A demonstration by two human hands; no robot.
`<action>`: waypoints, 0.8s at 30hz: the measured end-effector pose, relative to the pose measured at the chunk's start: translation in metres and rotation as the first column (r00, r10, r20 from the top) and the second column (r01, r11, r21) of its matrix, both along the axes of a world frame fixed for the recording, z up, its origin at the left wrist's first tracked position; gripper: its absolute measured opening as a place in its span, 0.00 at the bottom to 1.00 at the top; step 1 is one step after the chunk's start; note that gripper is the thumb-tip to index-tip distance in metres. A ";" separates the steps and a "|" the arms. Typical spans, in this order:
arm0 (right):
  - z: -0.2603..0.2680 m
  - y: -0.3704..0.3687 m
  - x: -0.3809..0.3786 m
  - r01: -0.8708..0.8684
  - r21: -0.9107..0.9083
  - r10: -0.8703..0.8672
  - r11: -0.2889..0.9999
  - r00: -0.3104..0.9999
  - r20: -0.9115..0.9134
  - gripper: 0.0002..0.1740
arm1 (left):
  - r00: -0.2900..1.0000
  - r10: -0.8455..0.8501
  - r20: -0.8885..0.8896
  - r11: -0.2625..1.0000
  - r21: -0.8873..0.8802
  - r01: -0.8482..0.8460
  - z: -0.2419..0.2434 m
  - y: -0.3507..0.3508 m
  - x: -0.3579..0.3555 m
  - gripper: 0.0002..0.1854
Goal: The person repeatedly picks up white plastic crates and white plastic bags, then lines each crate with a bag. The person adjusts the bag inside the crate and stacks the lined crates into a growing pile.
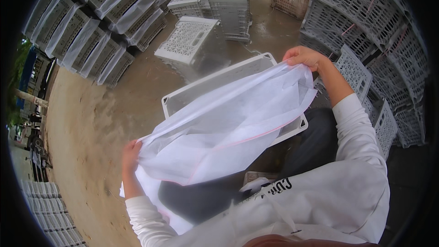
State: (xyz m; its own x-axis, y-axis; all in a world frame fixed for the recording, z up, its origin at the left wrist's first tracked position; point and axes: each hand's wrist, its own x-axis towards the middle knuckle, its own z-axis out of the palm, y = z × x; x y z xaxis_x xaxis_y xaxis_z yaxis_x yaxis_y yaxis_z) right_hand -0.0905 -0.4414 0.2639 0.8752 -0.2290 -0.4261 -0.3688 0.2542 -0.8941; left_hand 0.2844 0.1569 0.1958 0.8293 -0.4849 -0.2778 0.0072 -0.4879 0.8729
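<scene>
A white translucent fabric liner bag (226, 123) with a pink seam is stretched between my two hands. My left hand (131, 154) grips one end of its folded upper edge, and my right hand (303, 58) pinches the opposite end. Beneath the cloth, an upright grey plastic crate (192, 92) stands in front of my legs with its open top facing me. The liner hides most of the crate's opening. More white cloth (175, 221) hangs over my leg at the lower left.
Upturned grey crates (187, 39) stand on the wet concrete floor (113, 120) beyond. Lined crates are stacked (89, 41) at the far left. A tall crate stack (363, 13) and loose crates (353, 72) flank my right side. A brownish basket (288, 0) holds white and pink material.
</scene>
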 end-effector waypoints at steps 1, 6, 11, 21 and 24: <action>-0.006 -0.014 0.005 0.082 -0.064 -0.083 0.995 0.997 -0.002 0.07 | 0.998 -0.059 -0.011 0.989 0.136 0.060 -0.001 -0.018 0.001 0.17; -0.090 -0.046 0.063 0.318 -0.566 -0.394 0.761 0.919 -0.013 0.09 | 0.980 0.032 0.198 0.988 0.144 -0.061 -0.029 -0.138 0.058 0.22; -0.194 -0.094 0.026 0.072 -0.544 -0.290 0.836 0.900 -0.326 0.13 | 0.934 -0.273 0.230 0.874 0.465 0.141 -0.124 -0.154 0.076 0.19; -0.010 0.044 -0.049 0.265 -0.777 -0.119 0.572 0.963 0.241 0.16 | 0.848 -0.212 0.486 0.970 -0.003 0.244 0.039 -0.102 -0.052 0.13; 0.005 0.088 -0.046 0.173 -0.886 0.230 0.429 0.928 0.293 0.16 | 0.731 -0.527 0.435 0.839 0.125 0.530 0.062 -0.095 -0.078 0.14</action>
State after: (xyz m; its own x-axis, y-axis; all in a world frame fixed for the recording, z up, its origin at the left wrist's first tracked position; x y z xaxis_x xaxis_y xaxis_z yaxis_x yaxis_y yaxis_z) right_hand -0.1368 -0.3533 0.2692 0.9130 -0.2691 0.3067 -0.0032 -0.7565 -0.6540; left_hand 0.2059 0.0623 0.2581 0.4683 -0.8820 0.0522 -0.6290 -0.2913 0.7208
